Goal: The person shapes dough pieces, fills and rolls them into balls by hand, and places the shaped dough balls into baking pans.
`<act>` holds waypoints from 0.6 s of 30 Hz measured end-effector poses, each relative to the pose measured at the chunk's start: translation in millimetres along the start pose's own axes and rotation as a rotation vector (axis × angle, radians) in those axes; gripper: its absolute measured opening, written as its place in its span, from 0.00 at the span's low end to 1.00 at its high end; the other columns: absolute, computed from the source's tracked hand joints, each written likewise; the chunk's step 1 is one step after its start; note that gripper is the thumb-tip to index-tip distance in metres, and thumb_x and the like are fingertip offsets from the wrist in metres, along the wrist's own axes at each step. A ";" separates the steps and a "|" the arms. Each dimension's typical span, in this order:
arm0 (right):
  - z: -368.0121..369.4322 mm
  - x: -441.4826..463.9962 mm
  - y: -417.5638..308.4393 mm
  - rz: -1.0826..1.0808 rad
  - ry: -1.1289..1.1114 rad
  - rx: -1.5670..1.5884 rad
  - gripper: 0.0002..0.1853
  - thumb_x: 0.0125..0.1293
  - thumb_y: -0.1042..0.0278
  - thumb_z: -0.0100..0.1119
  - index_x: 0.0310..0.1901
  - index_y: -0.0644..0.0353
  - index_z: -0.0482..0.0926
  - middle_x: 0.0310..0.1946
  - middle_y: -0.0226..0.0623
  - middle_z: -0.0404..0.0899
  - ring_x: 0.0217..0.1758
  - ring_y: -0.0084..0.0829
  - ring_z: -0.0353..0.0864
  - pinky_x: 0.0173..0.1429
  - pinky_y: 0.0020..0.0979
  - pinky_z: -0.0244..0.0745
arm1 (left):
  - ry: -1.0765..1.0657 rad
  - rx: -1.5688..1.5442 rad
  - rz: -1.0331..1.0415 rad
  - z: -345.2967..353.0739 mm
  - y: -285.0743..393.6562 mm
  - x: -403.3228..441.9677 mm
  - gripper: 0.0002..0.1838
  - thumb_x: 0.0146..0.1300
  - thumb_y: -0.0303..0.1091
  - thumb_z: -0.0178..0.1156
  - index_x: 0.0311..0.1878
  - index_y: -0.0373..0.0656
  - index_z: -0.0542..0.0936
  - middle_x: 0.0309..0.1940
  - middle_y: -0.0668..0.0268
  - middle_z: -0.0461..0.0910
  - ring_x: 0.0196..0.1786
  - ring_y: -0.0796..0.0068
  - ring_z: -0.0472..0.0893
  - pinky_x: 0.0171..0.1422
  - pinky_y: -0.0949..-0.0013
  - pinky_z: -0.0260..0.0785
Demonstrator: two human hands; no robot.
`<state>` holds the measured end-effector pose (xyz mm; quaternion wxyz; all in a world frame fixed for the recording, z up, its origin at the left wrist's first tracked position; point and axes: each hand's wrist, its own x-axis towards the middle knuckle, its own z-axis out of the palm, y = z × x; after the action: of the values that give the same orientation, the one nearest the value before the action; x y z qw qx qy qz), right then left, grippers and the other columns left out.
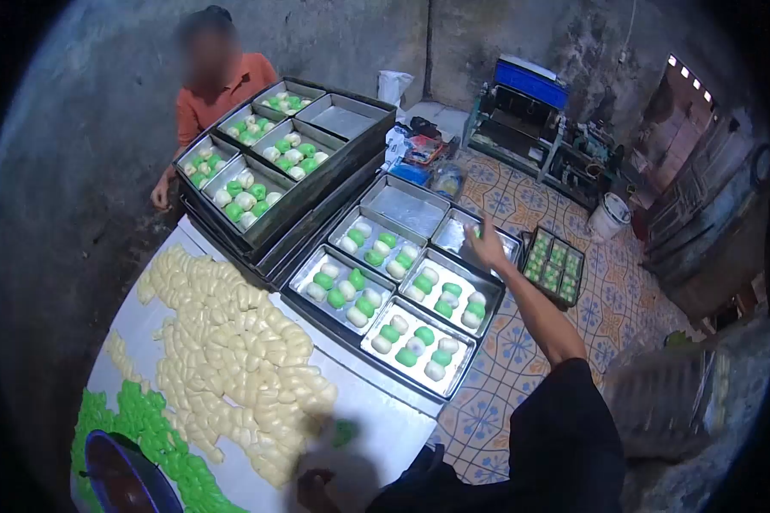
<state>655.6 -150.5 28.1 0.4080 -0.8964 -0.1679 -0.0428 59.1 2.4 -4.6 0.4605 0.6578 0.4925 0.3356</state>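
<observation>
My right hand [488, 246] reaches over a metal baking pan [453, 238] at the far right of the near tray. Its fingers are closed on a small green dough ball [477, 232], mostly hidden by the hand. Neighbouring pans hold rows of green and white dough balls [345, 290]; another pan [405, 208] in this tray has none. My left hand [316, 489] is low at the table's near edge, dark and in shadow, so its fingers do not show clearly. Near it lie cream dough pieces [231, 359] and a green dough piece [345, 432].
A stack of dark trays [316, 205] with filled pans stands at the table's far end. Behind it is a person in an orange shirt [250, 77]. Green dough [145, 427] and a dark basin [115, 470] are at lower left. Another tray [553, 265] sits on the tiled floor [509, 192].
</observation>
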 end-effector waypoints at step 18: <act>55.7 59.6 42.6 -0.068 0.022 -0.267 0.29 0.41 0.59 0.68 0.46 0.70 0.78 0.36 0.52 0.82 0.41 0.44 0.83 0.47 0.37 0.78 | 0.187 -0.045 -0.082 -14.3 -11.5 31.8 0.13 0.66 0.35 0.51 0.36 0.35 0.79 0.31 0.57 0.79 0.36 0.65 0.79 0.41 0.63 0.76</act>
<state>722.6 -119.1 -26.6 0.2855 -0.9359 -0.1863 -0.0884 51.7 37.9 -10.7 0.4406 0.5923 0.5522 0.3874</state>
